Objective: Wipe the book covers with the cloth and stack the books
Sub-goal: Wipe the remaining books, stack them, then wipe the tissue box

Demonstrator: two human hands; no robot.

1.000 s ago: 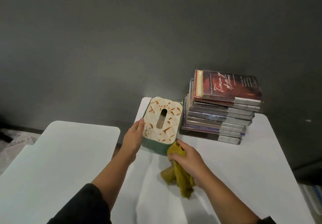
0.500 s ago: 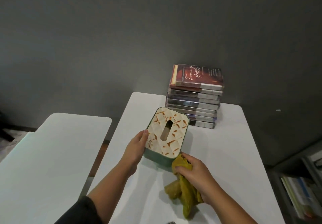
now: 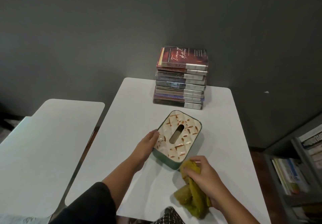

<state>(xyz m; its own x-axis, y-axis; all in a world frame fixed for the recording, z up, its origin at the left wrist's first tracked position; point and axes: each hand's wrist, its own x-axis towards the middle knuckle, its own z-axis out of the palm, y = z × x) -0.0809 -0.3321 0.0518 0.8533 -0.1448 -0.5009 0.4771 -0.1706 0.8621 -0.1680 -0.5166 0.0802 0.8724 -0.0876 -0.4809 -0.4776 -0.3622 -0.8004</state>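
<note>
A stack of several books (image 3: 181, 82) stands at the far edge of the white table (image 3: 224, 136), against the dark wall; the top cover is dark red with script lettering. Nearer to me lies a green tissue box (image 3: 177, 141) with a cream, brown-flecked lid. My left hand (image 3: 145, 147) holds the box's left side, fingers curled over its edge. My right hand (image 3: 205, 176) grips a crumpled olive-yellow cloth (image 3: 193, 194) at the box's near right corner.
A second white table (image 3: 43, 145) stands to the left across a narrow gap. A grey shelf with books (image 3: 301, 169) is at the right edge. A patterned fabric (image 3: 171, 216) shows at the table's near edge.
The view has pulled back, so the book stack looks farther away. The tissue box now lies well apart from the stack and nearer to me, with both hands still on the box and the cloth.
</note>
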